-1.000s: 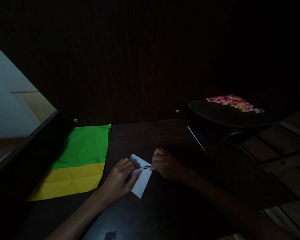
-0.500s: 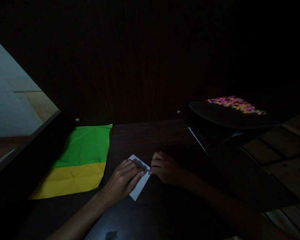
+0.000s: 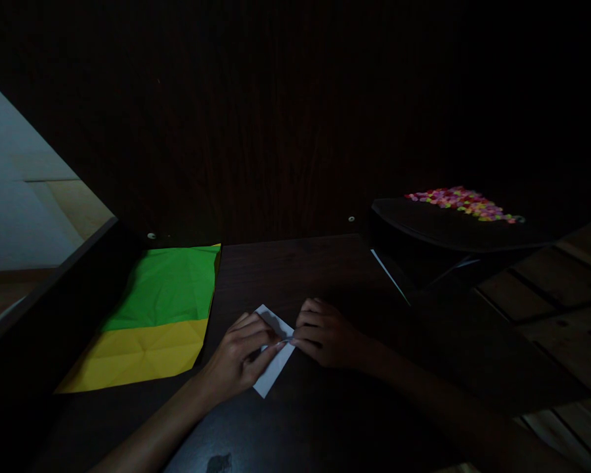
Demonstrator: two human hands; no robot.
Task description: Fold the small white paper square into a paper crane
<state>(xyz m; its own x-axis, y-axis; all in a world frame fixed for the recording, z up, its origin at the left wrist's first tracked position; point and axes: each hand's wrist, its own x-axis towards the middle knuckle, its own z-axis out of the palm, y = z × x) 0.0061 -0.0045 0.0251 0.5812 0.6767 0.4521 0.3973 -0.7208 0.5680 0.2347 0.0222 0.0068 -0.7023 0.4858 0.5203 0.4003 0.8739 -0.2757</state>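
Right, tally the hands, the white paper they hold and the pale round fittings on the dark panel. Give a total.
Hands: 2 (left hand, right hand)
White paper: 1
Pale round fittings: 2
Total: 5

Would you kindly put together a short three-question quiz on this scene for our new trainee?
1. True or false: seen by the person, the green paper lies farther away than the yellow paper.

2. Fill in the blank: in the person's view, the small colourful pieces lie to the ____ of the white paper.

3. Multiple choice: what do the left hand and the right hand both touch?
a) the yellow paper
b) the white paper
c) the small colourful pieces

Key: 1. True; 2. right; 3. b
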